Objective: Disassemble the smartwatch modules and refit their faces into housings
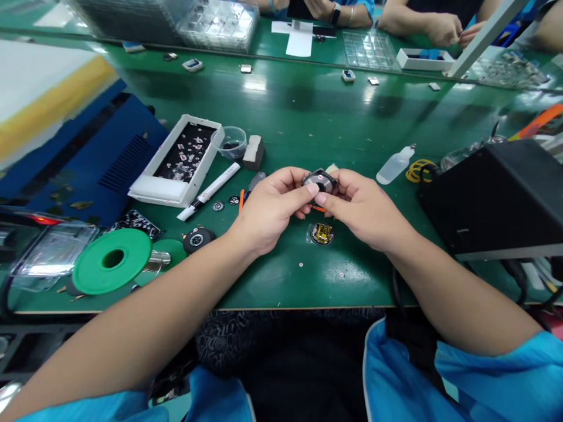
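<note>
A round dark watch case [323, 179] with a silvery face and a small red-marked sticker is held between both hands above the green bench. My left hand [275, 205] grips its left side, thumb on the face. On the right side, my right hand [363, 205] pinches it, its thumb close to the other thumb. Just below the hands, a round circuit board with yellow parts [322, 233] lies on the bench. Something orange shows under the case, mostly hidden by the fingers.
To the left are a white marker [209, 192], a white box of small parts [187, 155], a clear cup [233, 142], a green spool [111, 261] and another round case [197, 239]. A bottle [396, 164] and a black box [495, 199] stand right. Other people's hands work across the bench.
</note>
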The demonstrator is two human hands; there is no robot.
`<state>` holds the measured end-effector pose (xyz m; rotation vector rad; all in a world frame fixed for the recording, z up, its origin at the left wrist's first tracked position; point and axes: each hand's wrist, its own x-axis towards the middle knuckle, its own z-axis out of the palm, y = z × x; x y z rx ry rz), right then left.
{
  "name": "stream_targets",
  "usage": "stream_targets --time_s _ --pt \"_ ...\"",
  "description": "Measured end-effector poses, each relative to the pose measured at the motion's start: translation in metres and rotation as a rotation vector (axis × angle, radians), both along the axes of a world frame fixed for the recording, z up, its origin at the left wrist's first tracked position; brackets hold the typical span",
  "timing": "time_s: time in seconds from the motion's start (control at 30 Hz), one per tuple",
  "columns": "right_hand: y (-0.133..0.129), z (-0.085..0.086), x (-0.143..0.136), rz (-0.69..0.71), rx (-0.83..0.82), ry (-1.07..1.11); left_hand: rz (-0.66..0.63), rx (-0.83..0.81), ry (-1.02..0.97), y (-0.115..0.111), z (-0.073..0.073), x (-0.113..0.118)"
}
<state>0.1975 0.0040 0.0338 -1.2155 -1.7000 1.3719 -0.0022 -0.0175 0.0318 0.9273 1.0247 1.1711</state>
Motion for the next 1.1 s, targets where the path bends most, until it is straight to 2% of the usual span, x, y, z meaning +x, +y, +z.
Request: stream_targets --time_s 0.17,0.33,0.47,0.6,0.73,0.87,1.1 --pt "0.002 0.003 0.005 0.040 0.053 -0.219 0.109 -0.011 0.015 0.005 0.000 0.000" --pt "-0.004 0.011 0.010 0.288 0.201 -0.580 0.188 -0.019 0.010 0.009 0.002 0.002" --pt "-0.009 0.018 0.012 0.359 0.257 -0.718 0.187 -0.033 0.023 0.008 0.002 0.002" --pt "-0.011 0.021 0.014 0.417 0.228 -0.651 0.178 -0.031 0.044 0.008 0.002 0.002" --pt "-0.010 0.017 0.016 0.528 0.352 -0.419 0.184 -0.020 0.051 0.009 0.002 0.001" --pt "-0.007 0.008 0.016 0.505 0.486 -0.292 0.171 -0.007 0.042 0.009 0.000 0.000" --pt "-0.007 0.003 0.014 0.481 0.555 -0.206 0.150 -0.006 0.036 0.008 -0.004 0.002"
